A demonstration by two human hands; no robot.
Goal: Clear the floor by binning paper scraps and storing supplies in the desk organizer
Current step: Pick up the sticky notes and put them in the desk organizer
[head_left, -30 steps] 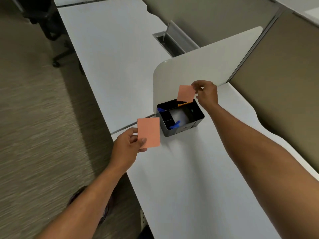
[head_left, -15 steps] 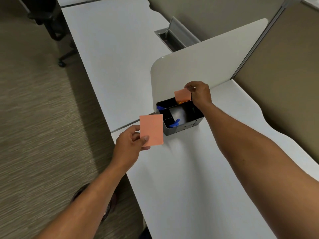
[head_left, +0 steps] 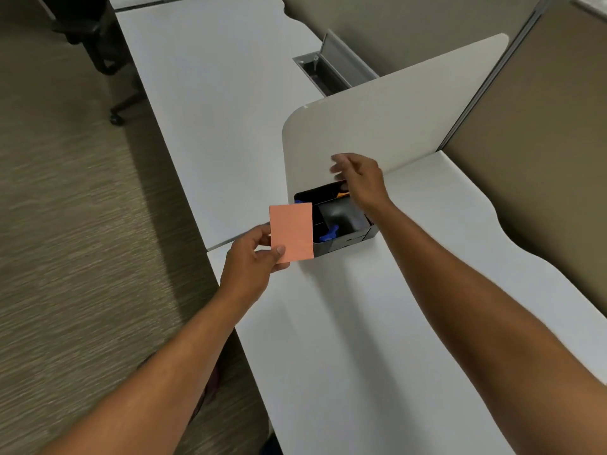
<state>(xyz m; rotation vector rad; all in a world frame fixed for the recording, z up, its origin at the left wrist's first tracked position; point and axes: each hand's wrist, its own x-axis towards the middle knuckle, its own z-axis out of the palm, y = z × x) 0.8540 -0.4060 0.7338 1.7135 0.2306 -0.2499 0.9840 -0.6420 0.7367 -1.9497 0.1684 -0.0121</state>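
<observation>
1. My left hand (head_left: pixel 253 254) pinches an orange paper card (head_left: pixel 291 232) by its lower left edge, thumb on the front face, fingers behind. The card is upright, held just in front of the organizer's left end.
2. My right hand (head_left: pixel 359 178) hovers above the back right of the black desk organizer (head_left: pixel 341 239), fingers loosely spread and blurred; it holds nothing I can see.
3. The organizer sits on the white desk (head_left: pixel 377 323), against the foot of a cream divider panel (head_left: pixel 387 126).
4. Inside: a blue item (head_left: pixel 329 233) in a front compartment, a bit of orange (head_left: pixel 343 193) at the back rim beneath my right hand.
5. Grey carpet (head_left: pixel 82 224) lies to the left; chair base (head_left: pixel 115 106) sits further back.
</observation>
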